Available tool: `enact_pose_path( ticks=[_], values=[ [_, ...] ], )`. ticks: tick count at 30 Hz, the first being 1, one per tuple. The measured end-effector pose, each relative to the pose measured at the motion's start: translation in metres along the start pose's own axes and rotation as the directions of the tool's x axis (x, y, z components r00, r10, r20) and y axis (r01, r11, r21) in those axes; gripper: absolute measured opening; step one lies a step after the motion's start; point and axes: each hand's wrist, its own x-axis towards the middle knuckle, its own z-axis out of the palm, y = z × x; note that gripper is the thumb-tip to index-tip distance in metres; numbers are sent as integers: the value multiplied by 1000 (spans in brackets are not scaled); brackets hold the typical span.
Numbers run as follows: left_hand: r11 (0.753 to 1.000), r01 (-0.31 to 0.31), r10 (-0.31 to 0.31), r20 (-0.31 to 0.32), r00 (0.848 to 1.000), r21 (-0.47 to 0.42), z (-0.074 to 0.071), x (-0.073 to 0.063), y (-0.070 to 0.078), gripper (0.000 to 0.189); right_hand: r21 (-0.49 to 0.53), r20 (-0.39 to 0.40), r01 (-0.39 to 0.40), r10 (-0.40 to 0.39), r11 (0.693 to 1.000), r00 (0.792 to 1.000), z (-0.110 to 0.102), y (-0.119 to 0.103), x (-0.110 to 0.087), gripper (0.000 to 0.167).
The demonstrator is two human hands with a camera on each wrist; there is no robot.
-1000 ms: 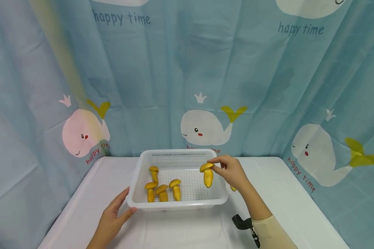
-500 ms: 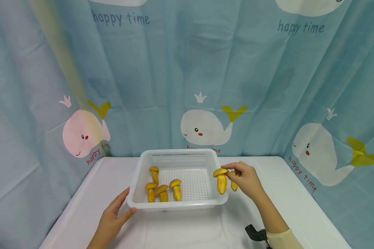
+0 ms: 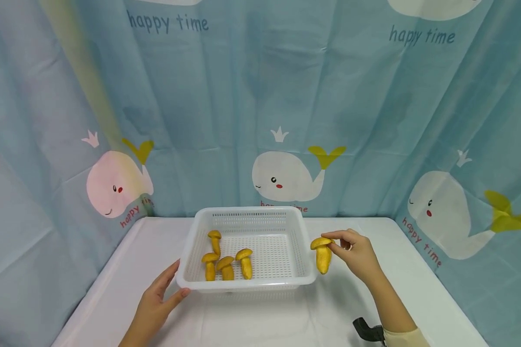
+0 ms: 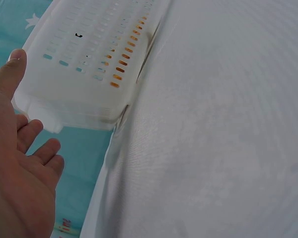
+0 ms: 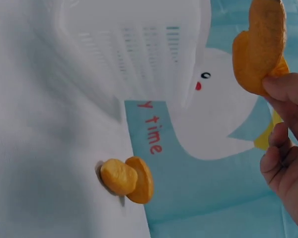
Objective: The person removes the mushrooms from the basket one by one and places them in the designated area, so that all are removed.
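Note:
A yellow mushroom (image 3: 323,260) hangs stem-down, its cap pinched between the thumb and fingertips of my right hand (image 3: 357,254). It is just outside the right side of a white perforated basket (image 3: 246,284). In the right wrist view the same mushroom (image 5: 266,39) shows stem-up, above the table. Several more yellow mushrooms (image 3: 246,264) lie in the left half of the basket. My left hand (image 3: 155,301) rests at the basket's front left corner, fingers extended along its side and thumb at the front. In the left wrist view the left hand (image 4: 27,168) has its thumb beside the basket wall.
Another yellow mushroom (image 5: 120,177) lies on the white table (image 5: 49,163) to the right of the basket; in the head view the right hand and held mushroom cover it. A blue curtain (image 3: 226,106) with whale prints rises behind the table and along both sides.
My right hand has carried the pinched mushroom rightward from over the basket's interior, past its right rim, to outside it. The left hand and the basket have stayed in place.

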Motion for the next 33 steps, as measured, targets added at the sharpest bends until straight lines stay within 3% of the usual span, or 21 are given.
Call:
enact_pose_path(
  ticks=[6, 13, 20, 33],
  values=[
    [1000, 2, -2, 0, 1000, 22, -2, -2, 0, 77, 9, -13, -11, 12, 1000, 1000, -2, 10, 1, 19],
    [999, -42, 43, -31, 999, 33, -5, -5, -1, 74, 17, -4, -53, 53, 998, 999, -3, 20, 5, 20],
    [997, -48, 50, -32, 998, 68, -6, -6, 0, 75, 17, -63, -52, 53, 998, 997, -11, 30, 5, 20],
    [996, -43, 44, -9, 999, 72, 0, -1, 2, 75, -23, -133, -165, 161, 986, 978, -29, 64, 3, 20]
  ],
)
